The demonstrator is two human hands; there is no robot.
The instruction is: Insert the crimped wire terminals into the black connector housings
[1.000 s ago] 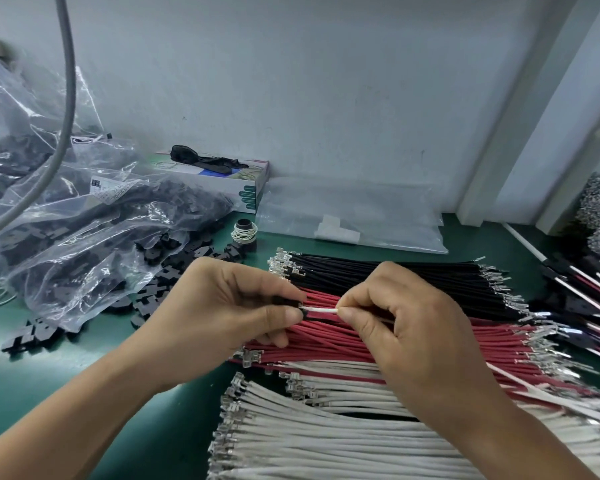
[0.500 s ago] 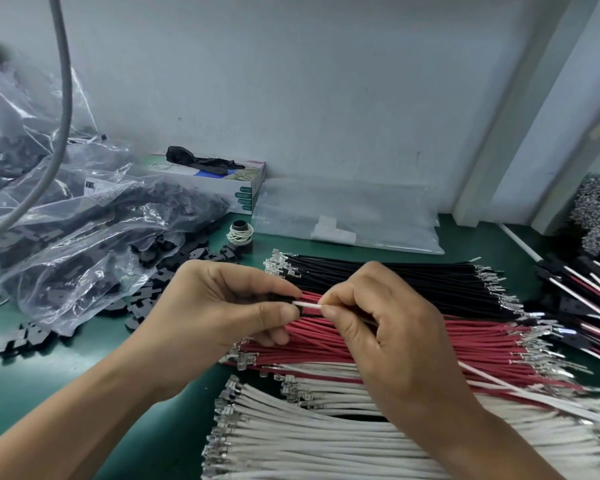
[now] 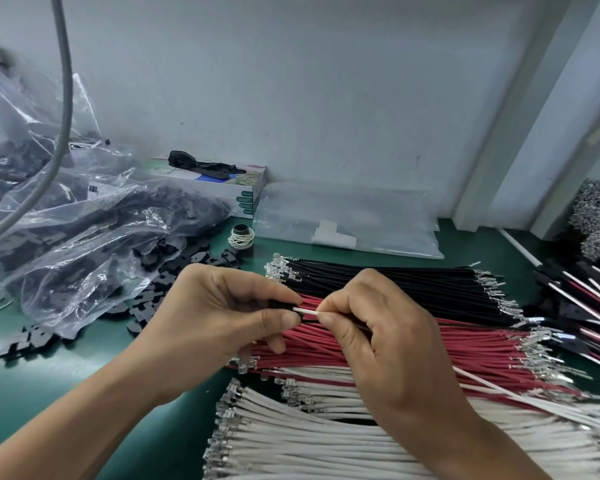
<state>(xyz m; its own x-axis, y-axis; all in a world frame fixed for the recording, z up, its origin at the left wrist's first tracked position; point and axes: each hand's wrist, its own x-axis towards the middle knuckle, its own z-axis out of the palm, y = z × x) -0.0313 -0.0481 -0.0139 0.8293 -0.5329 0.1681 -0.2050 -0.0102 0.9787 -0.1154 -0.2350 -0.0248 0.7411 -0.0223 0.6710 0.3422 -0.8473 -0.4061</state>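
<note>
No legible text, brand, number or sign anywhere. Small printed label on the clear plastic bag (image 3: 97, 192) at left, too blurred to make out. Green tabs with tiny pale lettering on the end of the cardboard box (image 3: 246, 199) against the wall, likewise too small to read.

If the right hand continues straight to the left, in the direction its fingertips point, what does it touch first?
Most likely the left hand: the right hand pinches a white wire aimed at the left thumb and forefinger, which grip something black, probably the connector housing, mostly hidden.
</note>
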